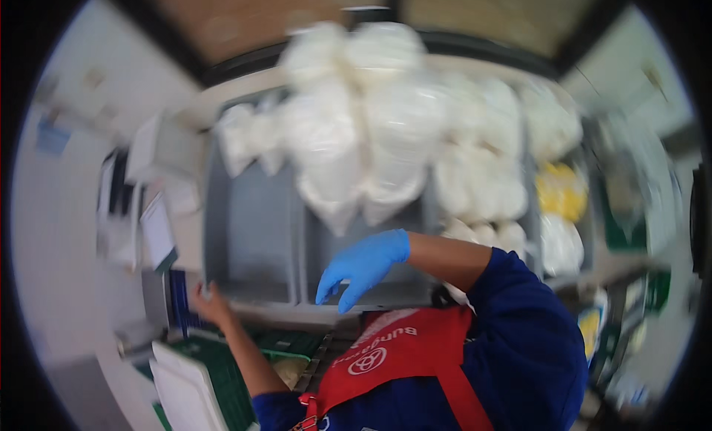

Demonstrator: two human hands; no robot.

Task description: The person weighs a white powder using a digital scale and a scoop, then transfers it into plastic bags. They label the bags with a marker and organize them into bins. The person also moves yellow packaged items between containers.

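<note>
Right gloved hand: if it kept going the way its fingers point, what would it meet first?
Probably the near rim of the grey tub, which lies just beyond the right hand. The view is blurred and depth is unclear, so this is only likely.

I am seeing a bright blue glove (363, 264) covering the right hand, and white bags (386, 127) are showing just above its fingers. Below those fingers a red apron (400, 357) is lying over dark blue sleeves (526, 342), and a grey bin (259, 231) is sitting beside them.

White plastic-wrapped packages (371, 112) piled blurry above grey bins, yellow package (561, 190) at right, white cartons (159, 145) left
</note>
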